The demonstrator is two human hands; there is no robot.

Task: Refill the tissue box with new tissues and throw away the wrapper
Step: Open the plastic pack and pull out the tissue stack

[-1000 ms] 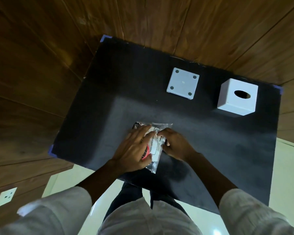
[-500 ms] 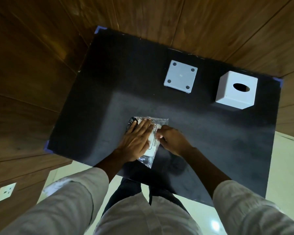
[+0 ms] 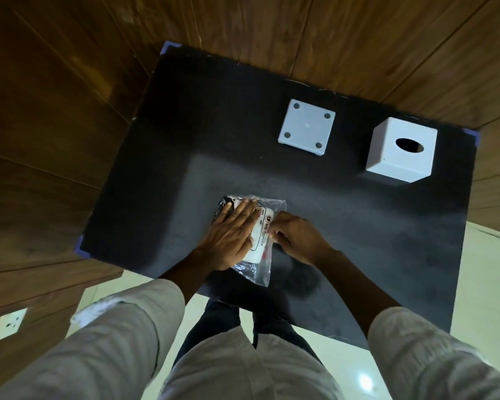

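Note:
A pack of tissues in a clear printed plastic wrapper (image 3: 261, 241) lies near the front middle of the black table (image 3: 358, 226). My left hand (image 3: 231, 235) rests flat on top of the pack, fingers together and stretched out. My right hand (image 3: 298, 236) pinches the wrapper at the pack's right edge. The white cube tissue box cover (image 3: 401, 150), with an oval slot in its top, stands at the back right. Its square white base plate (image 3: 307, 127), with four round feet facing up, lies to the left of the cover.
Wood-panelled walls surround the table on the left and at the back. Blue tape marks the table's corners (image 3: 168, 49). A white wall socket (image 3: 8, 324) sits low on the left. Pale floor tiles show below the table's front edge.
My left hand has flattened out and slid a little farther over the pack. My right hand has shifted its pinch along the wrapper's right edge. The pack stays in place.

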